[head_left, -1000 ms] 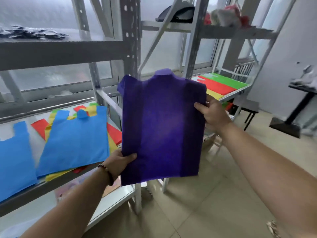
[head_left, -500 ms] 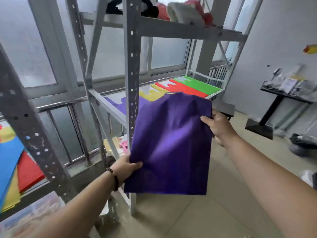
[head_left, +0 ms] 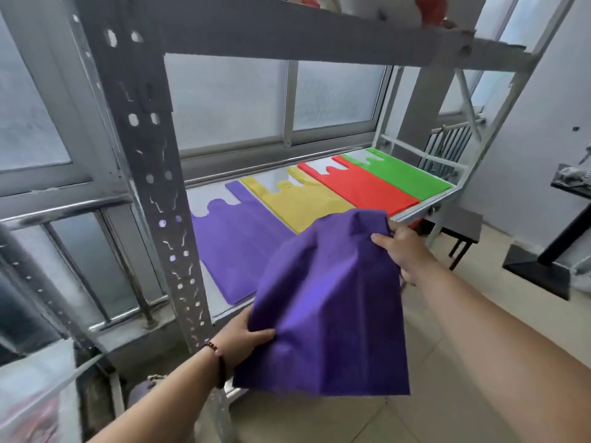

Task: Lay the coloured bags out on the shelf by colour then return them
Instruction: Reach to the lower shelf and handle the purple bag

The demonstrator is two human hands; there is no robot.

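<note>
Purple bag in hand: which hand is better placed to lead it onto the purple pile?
Probably the right hand: it pinches the held purple bag at its far edge, over the shelf; the left hand grips the near edge.

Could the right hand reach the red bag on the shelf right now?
Probably not freely. The right hand is near the red bag, with nothing between them, but its fingers are pinching the purple bag it holds with the left hand.

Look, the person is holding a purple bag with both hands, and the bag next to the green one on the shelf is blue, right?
Not quite. In the head view the bag beside the green bag is a red bag, not blue. Both the left hand and right hand do hold the purple bag.
</note>
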